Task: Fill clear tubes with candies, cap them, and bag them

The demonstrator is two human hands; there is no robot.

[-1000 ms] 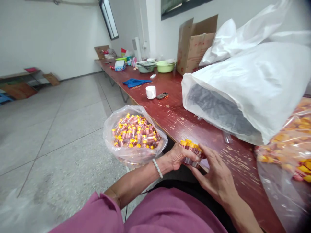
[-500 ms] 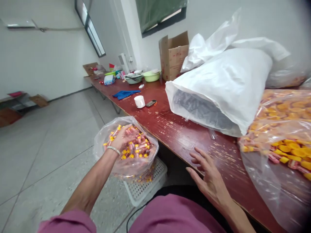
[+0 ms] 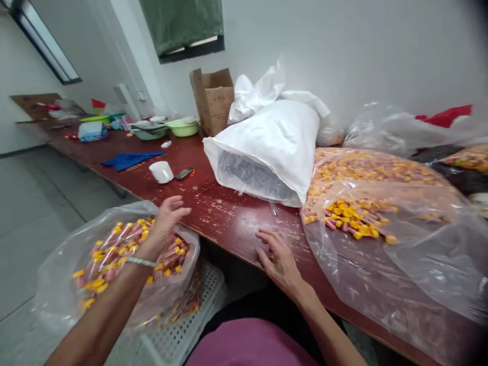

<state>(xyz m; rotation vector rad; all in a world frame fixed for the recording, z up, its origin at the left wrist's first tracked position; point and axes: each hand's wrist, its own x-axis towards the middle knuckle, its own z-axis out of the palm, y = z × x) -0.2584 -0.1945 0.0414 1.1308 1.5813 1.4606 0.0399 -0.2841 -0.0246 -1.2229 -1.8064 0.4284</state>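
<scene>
Yellow-capped tubes: heaped in a clear bag, just off the worktop's front edge.
Handling: each probably light, stiff and slippery; best pinched around the body, below its cap.
Left hand: above the bag, fingers loosely extended, apparently holding nothing; contact unclear.
Right hand: at the front edge, thumb and fingers apart, empty.
White sack: farther back, mouth facing that edge.

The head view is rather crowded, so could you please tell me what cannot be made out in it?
Head view: part of the left bag of yellow-capped tubes, hidden by the left forearm.
Head view: the back of the inside of the white sack, covered by its own cloth.
Head view: the bottom of the cardboard box, hidden by its walls.
Head view: any markings on the dark device, too small to read.
</scene>
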